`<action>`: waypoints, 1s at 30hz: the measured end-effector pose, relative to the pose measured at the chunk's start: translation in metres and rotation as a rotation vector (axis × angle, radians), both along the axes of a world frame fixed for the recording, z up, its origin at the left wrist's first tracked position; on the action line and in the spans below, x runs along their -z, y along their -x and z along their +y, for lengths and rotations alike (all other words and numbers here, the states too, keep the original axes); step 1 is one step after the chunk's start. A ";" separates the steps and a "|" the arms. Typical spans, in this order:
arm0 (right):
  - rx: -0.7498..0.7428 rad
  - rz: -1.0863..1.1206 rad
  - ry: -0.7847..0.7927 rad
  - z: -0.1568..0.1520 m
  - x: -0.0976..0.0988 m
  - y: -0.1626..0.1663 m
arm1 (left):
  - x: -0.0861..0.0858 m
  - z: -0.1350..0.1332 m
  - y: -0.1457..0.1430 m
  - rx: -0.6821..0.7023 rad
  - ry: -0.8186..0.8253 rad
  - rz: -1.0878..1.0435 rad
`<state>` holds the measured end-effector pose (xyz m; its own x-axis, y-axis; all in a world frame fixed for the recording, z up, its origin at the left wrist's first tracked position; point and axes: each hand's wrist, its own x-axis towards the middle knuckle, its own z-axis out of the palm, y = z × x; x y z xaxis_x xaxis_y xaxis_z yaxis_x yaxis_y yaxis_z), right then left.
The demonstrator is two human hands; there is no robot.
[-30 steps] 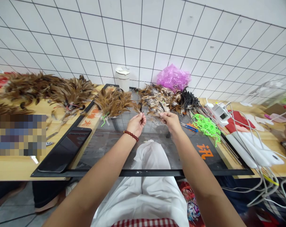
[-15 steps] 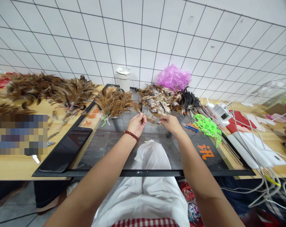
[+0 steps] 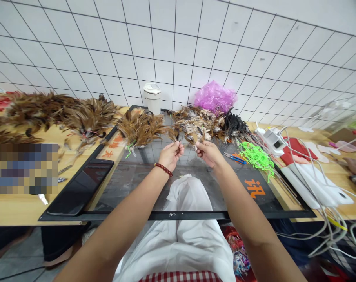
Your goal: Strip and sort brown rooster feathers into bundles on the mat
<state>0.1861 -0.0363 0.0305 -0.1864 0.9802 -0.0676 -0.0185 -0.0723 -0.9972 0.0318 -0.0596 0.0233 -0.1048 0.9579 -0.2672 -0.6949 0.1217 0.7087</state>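
My left hand, with a red bead bracelet on its wrist, pinches a few small brown and black feathers that stick up from the fingertips. Just across from it, my right hand is closed with thumb against finger on a brownish feather with a pale base. A small gap separates the two hands above the dark glass panel. Beyond them lies a pile of loose cream and brown feathers. Left of that pile sits a brown feather bunch tied with green string.
Bright green cord and blue-handled snips lie at right, near black feathers. Behind stand a white cup and a pink plastic bag. A phone rests at left. White cables hang at far right.
My right hand has turned, so its fingers point more upward, and the feather in it now stands upright instead of lying sideways. My left hand stays nearly in place.
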 end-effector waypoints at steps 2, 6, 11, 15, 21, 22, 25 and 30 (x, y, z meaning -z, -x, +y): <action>-0.053 0.205 0.094 -0.001 -0.001 0.001 | 0.000 -0.002 -0.003 0.034 0.002 0.059; -0.030 0.210 0.055 -0.004 0.003 0.011 | 0.002 -0.006 -0.008 0.110 -0.012 0.091; 0.186 -0.024 -0.107 -0.003 0.010 0.019 | 0.001 -0.006 -0.008 0.089 -0.044 0.100; 0.124 -0.176 -0.131 -0.005 0.009 0.017 | 0.000 -0.005 -0.006 0.113 -0.075 0.105; -0.034 -0.127 -0.004 -0.006 0.004 0.008 | 0.003 -0.001 -0.003 0.087 -0.050 0.118; -0.042 -0.120 0.033 -0.006 0.003 0.007 | 0.003 -0.001 -0.003 0.090 -0.055 0.120; -0.086 -0.133 0.095 -0.008 -0.002 0.005 | 0.003 -0.001 -0.004 0.099 -0.069 0.119; -0.121 -0.110 0.079 -0.013 -0.004 0.009 | 0.002 -0.003 -0.006 0.120 -0.080 0.110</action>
